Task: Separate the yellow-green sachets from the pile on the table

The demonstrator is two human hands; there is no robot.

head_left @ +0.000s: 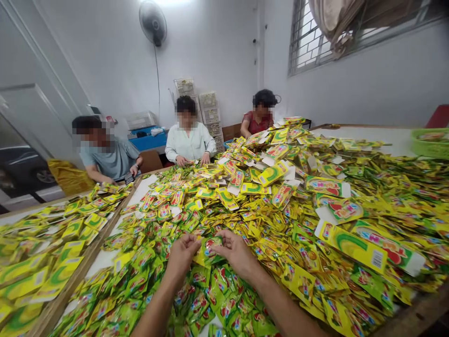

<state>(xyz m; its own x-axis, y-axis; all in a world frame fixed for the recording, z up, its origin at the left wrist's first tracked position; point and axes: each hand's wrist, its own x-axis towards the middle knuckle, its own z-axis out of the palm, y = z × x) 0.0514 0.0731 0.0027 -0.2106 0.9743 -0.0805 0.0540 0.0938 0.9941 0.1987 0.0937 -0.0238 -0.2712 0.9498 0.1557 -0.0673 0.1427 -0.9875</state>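
Note:
My left hand (pixel 183 255) is closed in a pinch at the left edge of a few small shiny sachets (pixel 207 252), yellow and green with a red fruit print. At their right edge, my right hand (pixel 235 252) pinches with thumb and fingers. How many sachets lie between my hands I cannot tell. Below them spreads a heap of green sachets (pixel 217 295), and yellow sachets (pixel 277 248) cover the area to the right. Flat yellow cardboard boxes (pixel 351 243) with white flaps, some open, lie on the pile beyond and to the right.
A wooden divider (pixel 94 252) runs along the left, with yellow boxes (pixel 59 271) beyond it. Three people sit across the table: one in blue (pixel 108 157), one in pale green (pixel 191 142), one in red (pixel 258 122). A green basket (pixel 430 146) stands far right.

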